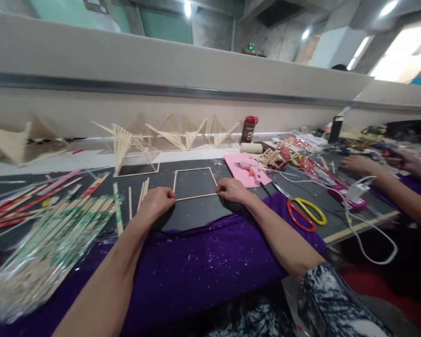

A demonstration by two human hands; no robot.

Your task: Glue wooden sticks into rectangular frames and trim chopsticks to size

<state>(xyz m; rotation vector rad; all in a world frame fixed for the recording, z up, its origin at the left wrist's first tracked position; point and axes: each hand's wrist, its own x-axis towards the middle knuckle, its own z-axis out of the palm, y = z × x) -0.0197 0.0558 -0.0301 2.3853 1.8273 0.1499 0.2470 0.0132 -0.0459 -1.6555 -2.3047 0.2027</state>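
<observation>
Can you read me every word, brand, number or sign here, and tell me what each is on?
No text is readable here.
Dark bottle with a red lid: pale label marks, too small and blurred to read.
Bagged sticks: green printing on their wrappers, too blurred to read.
Lit green sign in the background: too small to make out.

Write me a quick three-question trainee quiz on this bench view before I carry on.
1. How many sides does the stick frame between the left hand and the right hand have?
2. True or false: the glue gun lies on the purple cloth.
3. The bottle has a lid that is: (a) yellow, (b) red, (c) green.

Key: 1. Four. 2. False; it lies on the pink sheet. 3. b.
</observation>
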